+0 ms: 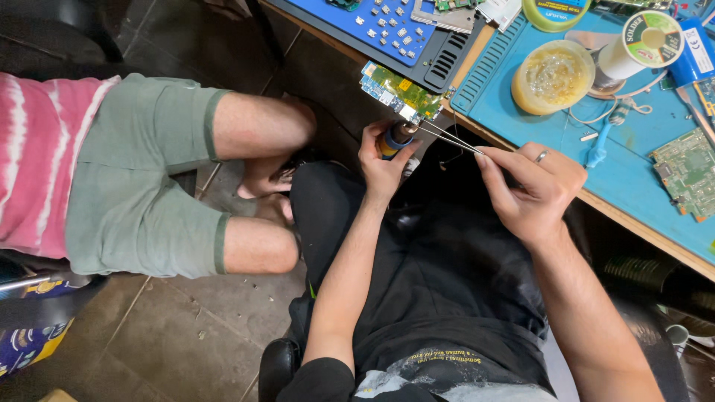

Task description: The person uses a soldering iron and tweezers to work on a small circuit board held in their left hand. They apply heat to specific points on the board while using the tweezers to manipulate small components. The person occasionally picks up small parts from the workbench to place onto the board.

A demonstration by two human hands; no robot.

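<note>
**Tweezers meet a small bottle below the bench edge**

The left hand [383, 160] is curled tight around a small dark cylindrical bottle with a blue-and-orange label [393, 140], holding it upright above the lap, just under the edge of the wooden workbench [633, 223]. The right hand [532, 186], a ring on one finger, pinches slim metal tweezers [443, 136] whose tips reach the bottle's top. A green rectangular circuit board [398, 93] overhangs the bench edge just above the bottle. On the blue silicone work mat [640, 160] sit a round tub of yellowish paste [553, 77] and a white solder spool [639, 46]. Another person in grey-green shorts [141, 175] sits well to the left.
</note>
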